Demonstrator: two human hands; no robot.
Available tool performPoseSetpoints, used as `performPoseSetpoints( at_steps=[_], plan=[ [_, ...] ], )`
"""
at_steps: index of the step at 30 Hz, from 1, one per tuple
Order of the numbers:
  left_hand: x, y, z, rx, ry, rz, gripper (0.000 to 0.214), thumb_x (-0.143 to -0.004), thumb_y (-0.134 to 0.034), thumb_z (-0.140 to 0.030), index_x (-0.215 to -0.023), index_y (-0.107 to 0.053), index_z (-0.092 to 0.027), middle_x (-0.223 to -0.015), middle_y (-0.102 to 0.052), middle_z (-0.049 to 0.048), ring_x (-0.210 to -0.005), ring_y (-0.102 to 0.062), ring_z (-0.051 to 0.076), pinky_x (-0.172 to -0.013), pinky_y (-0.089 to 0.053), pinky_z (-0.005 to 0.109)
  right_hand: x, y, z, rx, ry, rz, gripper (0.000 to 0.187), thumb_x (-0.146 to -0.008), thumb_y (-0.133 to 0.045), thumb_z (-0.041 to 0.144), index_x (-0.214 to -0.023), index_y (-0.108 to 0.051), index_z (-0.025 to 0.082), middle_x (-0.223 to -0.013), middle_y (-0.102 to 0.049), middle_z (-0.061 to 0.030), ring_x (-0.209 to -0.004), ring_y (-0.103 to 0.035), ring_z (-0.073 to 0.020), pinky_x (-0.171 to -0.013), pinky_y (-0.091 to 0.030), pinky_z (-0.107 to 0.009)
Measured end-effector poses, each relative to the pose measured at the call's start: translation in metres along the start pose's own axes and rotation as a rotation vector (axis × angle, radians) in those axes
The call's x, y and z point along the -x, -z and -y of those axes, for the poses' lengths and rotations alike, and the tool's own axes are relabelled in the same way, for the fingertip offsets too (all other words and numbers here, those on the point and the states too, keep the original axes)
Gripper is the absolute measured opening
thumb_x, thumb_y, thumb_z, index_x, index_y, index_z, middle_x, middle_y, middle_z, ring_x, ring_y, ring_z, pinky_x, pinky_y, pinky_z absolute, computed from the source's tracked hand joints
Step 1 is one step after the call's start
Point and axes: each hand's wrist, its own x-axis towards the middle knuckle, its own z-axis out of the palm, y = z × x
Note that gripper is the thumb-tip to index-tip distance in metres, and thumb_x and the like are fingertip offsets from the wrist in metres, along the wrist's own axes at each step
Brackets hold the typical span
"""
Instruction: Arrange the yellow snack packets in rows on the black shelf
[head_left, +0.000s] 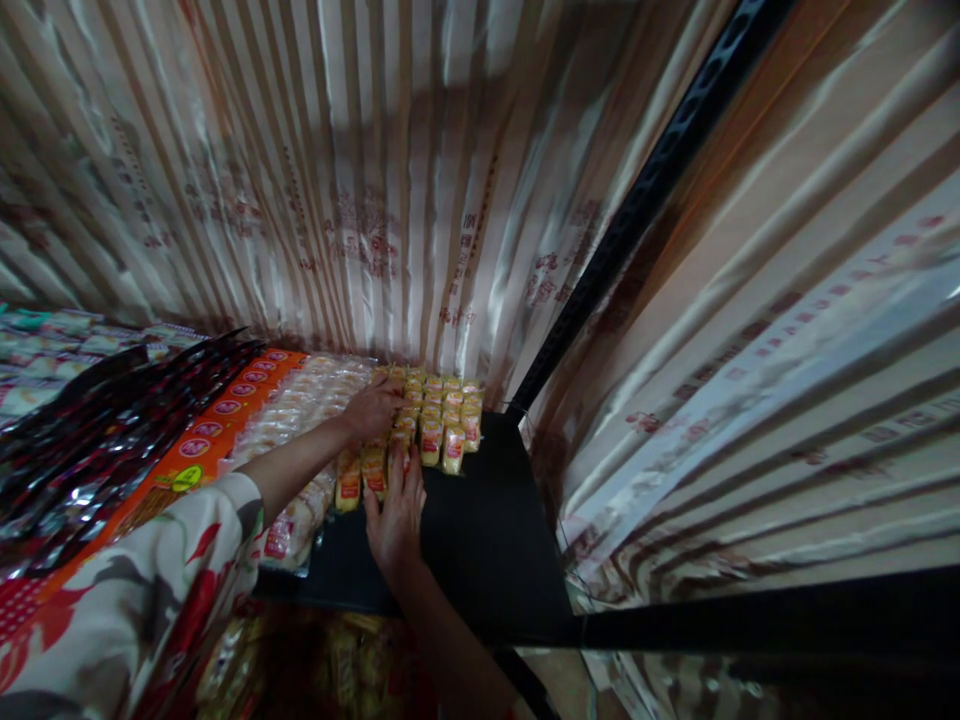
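Note:
Small yellow wrapped snack packs (452, 450) with red and white labels stand in close rows on the black shelf (480, 540). My left hand (375, 408) reaches over the back left part of these rows, its fingers stretched out and lying on the packs. At the front edge of the rows is my right hand (397, 520), fingers extended and touching the front packs, thumb apart. Neither hand shows a pack lifted off the shelf. Parts of the packs beneath my fingers are hidden.
Left of the rows lie clear-wrapped pale snacks (289, 530), an orange packet strip (191, 465) and dark glossy packets (97, 450). A black slotted post (600, 260) rises at the shelf's back corner. Printed plastic sheeting (390, 200) hangs behind. More packets (352, 660) sit below.

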Motion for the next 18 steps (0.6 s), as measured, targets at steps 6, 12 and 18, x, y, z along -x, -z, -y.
performPoseSetpoints(
  at_steps=[6,12,18],
  plan=[
    [-0.010,0.003,0.003,-0.087,-0.037,-0.012,0.041,-0.071,-0.051,-0.006,-0.108,-0.062,-0.020,-0.115,-0.059,0.0046,-0.114,-0.044,0.019,-0.103,-0.029,0.037,0.001,-0.002,-0.001,-0.002,-0.008,-0.010,0.061,-0.084,-0.044,0.026,-0.140,-0.022,0.015,-0.143,-0.023,-0.0194,-0.129,-0.027,-0.0302,-0.093,-0.038,-0.046],
    [-0.030,-0.002,-0.002,-0.147,-0.099,0.043,0.023,-0.081,-0.047,-0.013,-0.094,-0.065,-0.017,-0.107,-0.063,0.0042,-0.115,-0.042,0.021,-0.102,-0.030,0.036,0.000,-0.002,-0.002,0.006,0.009,-0.002,0.059,-0.084,-0.044,0.028,-0.139,-0.025,0.014,-0.142,-0.026,-0.0204,-0.127,-0.030,-0.0303,-0.092,-0.038,-0.046],
    [-0.027,0.002,0.002,-0.174,-0.126,0.067,0.019,-0.081,-0.047,-0.012,-0.086,-0.065,-0.016,-0.095,-0.064,0.0042,-0.106,-0.047,0.017,-0.099,-0.032,0.031,-0.001,-0.002,-0.002,-0.005,0.030,-0.026,0.060,-0.085,-0.043,0.027,-0.140,-0.022,0.014,-0.142,-0.025,-0.0200,-0.128,-0.029,-0.0291,-0.094,-0.037,-0.046]
  ],
)
